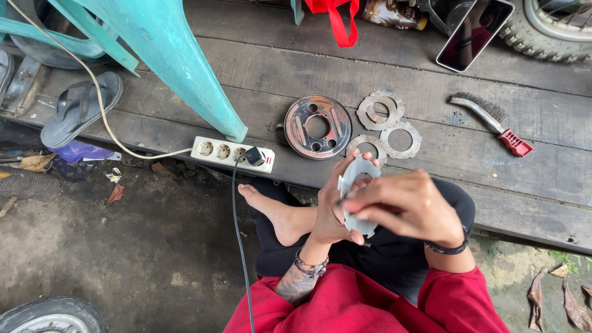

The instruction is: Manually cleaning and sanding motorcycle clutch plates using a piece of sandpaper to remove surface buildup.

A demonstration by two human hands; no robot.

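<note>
So I've got the left hand [330,213] cradling a grey metal ring plate [356,203] over my lap, right hand [410,206] pinching its edge. Looks mid-cleaning; next needs steady turning, I reckon.

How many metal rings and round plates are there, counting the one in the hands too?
Flat metal rings lying on the wooden boards: 3
Flat metal ring held in both hands: 1, left hand, right hand
Big rusty round plate with holes: 1
Total: 5
</note>
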